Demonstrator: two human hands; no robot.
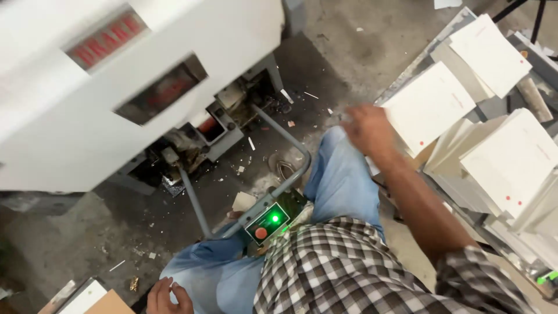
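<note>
My right hand (366, 129) reaches the white card stack (427, 107); blur hides whether its fingers grip. Left hand (167, 298), beside that stack's far side, rests curled, empty, on my knee.

R hand (367, 129) outstretched (blurred); L hand (167, 298) low, fingers curled.

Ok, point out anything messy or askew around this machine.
Paper scraps litter the concrete floor beneath the white machine. By the right hand, the white card stacks lie fanned and crooked, not squared.
</note>
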